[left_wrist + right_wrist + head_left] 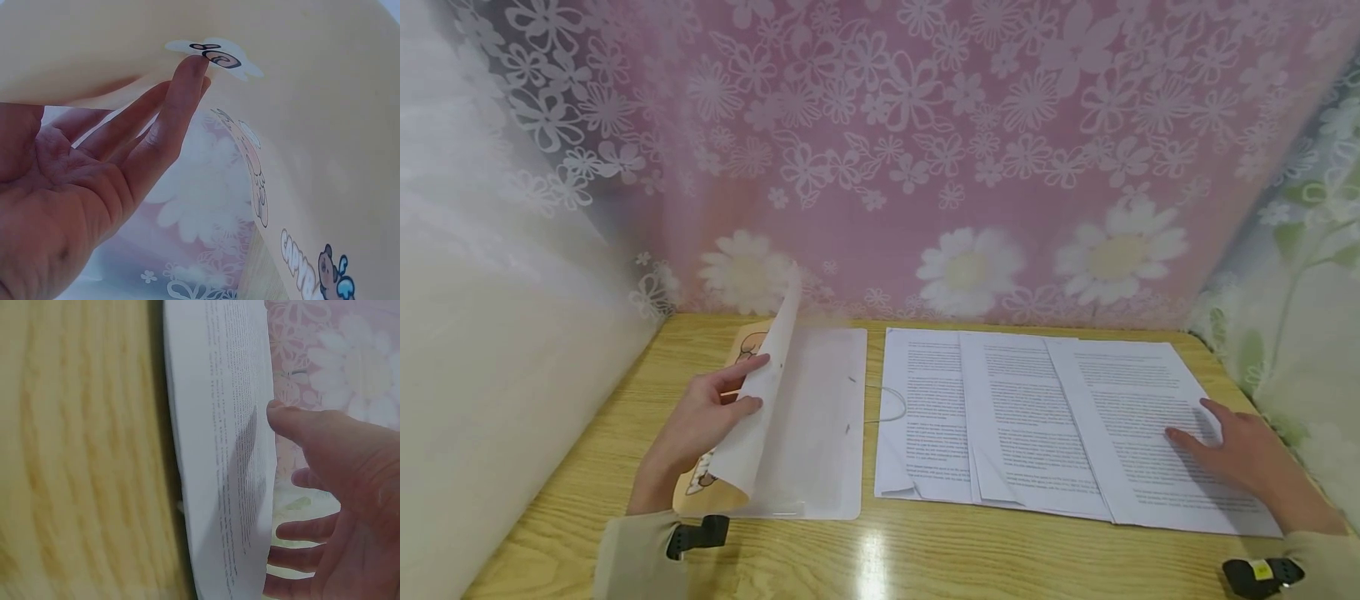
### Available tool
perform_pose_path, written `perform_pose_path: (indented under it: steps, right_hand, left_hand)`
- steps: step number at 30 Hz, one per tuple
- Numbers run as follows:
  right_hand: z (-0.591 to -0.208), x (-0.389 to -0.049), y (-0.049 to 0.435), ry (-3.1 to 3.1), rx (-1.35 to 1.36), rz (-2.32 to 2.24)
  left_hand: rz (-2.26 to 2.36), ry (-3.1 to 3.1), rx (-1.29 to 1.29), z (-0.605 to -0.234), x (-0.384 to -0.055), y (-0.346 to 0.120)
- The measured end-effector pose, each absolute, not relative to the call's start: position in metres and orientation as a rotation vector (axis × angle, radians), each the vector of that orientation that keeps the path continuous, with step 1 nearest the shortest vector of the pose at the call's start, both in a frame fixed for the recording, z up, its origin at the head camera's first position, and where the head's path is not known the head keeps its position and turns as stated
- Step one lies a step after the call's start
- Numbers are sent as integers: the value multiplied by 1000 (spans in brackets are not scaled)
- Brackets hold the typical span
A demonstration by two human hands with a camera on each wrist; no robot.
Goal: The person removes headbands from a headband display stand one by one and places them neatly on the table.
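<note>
My left hand (700, 417) pinches the raised front cover (775, 375) of a folder on the table's left side. In the left wrist view, my extended fingers lie against its tan outer face (325, 125), printed with cartoon capybaras and lettering. The cover's white inner side curves upward beside the pale back panel (820, 417). A thin elastic cord (901, 404) loops from the folder's right edge over the nearest papers. My right hand (1243, 450) rests at the right edge of the rightmost printed stack (1150, 417), thumb over the page and fingers loosely spread in the right wrist view.
Two more printed paper stacks, a middle one (1037, 392) and a left one (932, 400), lie overlapping beside it, some lower corners curled. They sit on a wood-grain table (940, 558). A pink floral curtain (880, 167) hangs behind, with pale sheeting (512, 292) at the left.
</note>
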State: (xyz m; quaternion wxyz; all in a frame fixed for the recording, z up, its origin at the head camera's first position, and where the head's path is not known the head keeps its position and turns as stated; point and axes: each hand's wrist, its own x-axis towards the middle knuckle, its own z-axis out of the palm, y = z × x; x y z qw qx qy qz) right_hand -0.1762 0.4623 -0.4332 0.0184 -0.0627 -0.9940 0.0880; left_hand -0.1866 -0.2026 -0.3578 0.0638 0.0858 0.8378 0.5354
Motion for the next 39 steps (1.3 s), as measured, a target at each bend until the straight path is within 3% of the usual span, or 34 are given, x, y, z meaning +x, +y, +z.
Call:
perform_pose_path:
  steps: [30,39]
  right_hand:
    - [-428,-180,466,-3075,-383,505]
    - [-436,-171,478,-2924,-367,882]
  left_hand:
    - [1587,2580,276,-360,-187,-202]
    - [1567,2599,295,-360,-186,-203]
